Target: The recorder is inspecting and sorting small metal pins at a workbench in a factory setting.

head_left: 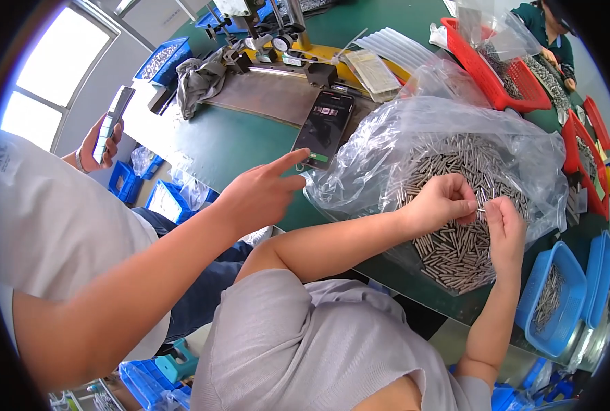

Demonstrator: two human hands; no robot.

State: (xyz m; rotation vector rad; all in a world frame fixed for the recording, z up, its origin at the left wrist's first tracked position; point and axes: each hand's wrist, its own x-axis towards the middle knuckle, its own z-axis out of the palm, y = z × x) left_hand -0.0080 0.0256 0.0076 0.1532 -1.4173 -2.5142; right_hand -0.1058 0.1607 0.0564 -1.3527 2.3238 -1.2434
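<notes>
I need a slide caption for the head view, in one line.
Left hand and right hand nearly meet above heaped metal pins amid clear plastic; a co-worker's hand points at a phone.

A bright paned window breaks the pale wall left of a green worktop.

Slim silvery-grey metal pins, loosely heaped, pointing many ways, in a crumpled clear plastic bag

Silver-grey pins; green table (dark)
</notes>
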